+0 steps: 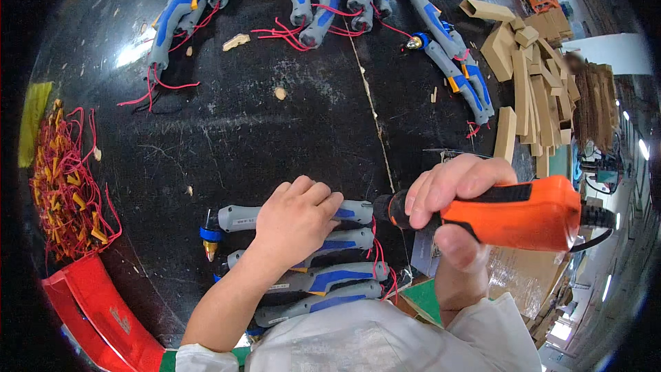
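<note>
My right hand (460,186) grips an orange-and-black electric screwdriver (544,213), held level with its dark front end pointing left. That front end meets the right end of a grey-and-blue tool handle (235,219), where a red wire hangs out. My left hand (297,220) is closed over the middle of this handle and holds it down on the table. A blue collar and a brass-coloured nozzle (210,248) show at the handle's left end. Several similar handles (348,277) lie side by side just below, nearer my body, with red wires at their right ends.
More grey-blue handles (329,0) with red wires lie along the far side of the black table (241,138). Small cardboard tubes (527,89) are piled at far right. A heap of red wires with yellow pieces (65,179) sits at left, above a red bin (113,313).
</note>
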### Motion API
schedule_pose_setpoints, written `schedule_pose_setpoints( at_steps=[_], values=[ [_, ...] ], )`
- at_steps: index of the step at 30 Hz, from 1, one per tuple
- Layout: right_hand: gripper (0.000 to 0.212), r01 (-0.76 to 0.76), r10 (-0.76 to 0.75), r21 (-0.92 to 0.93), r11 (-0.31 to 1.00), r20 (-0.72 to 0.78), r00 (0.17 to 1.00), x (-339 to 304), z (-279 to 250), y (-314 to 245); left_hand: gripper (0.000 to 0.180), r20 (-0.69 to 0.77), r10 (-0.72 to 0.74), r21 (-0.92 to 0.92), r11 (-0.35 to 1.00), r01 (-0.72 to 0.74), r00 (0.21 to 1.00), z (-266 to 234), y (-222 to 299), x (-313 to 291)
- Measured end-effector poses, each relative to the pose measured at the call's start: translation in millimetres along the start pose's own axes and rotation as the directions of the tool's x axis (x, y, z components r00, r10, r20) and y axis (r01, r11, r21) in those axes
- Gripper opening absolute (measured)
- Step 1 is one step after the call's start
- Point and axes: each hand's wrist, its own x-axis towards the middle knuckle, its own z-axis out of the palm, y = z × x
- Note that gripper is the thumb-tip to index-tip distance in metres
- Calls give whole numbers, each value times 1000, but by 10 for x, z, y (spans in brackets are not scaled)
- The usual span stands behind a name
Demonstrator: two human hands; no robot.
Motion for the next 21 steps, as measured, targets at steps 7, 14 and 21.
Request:
schedule_pose_setpoints(
  at_steps=[7,14,21],
  values=[
    [49,151,-103,129,980,-319,942,-302,-3,-202,40,-5,-8,-16,1000,7,1000,15,1,-2],
    [50,131,-115,44,990,-266,957,-422,79,-73,39,-9,0,-17,1000,0,1000,26,-26,7],
    [43,266,-265,7,964,-72,962,-423,182,-8,39,12,-2,-22,1000,2,1000,26,-28,-14]
  ],
)
